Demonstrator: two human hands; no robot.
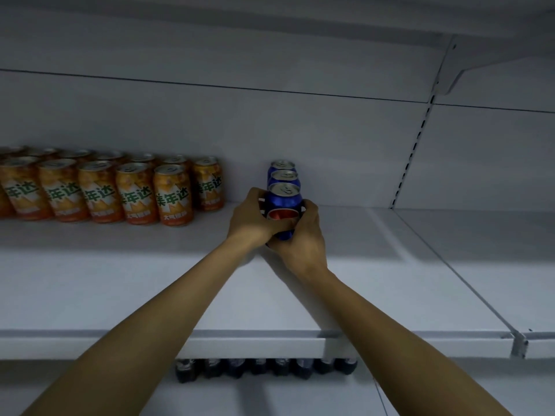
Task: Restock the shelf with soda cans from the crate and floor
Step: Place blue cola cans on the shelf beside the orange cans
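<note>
A blue soda can with a red band stands upright on the white shelf, at the front of a short row of blue cans running to the back wall. My left hand grips its left side. My right hand wraps round its right side and base. Both sets of fingers curl round the can and hide its lower part.
Two rows of orange cans stand at the left of the same shelf, leaving a gap before the blue row. Dark bottle tops line the shelf below. A slotted upright and a shelf seam lie to the right.
</note>
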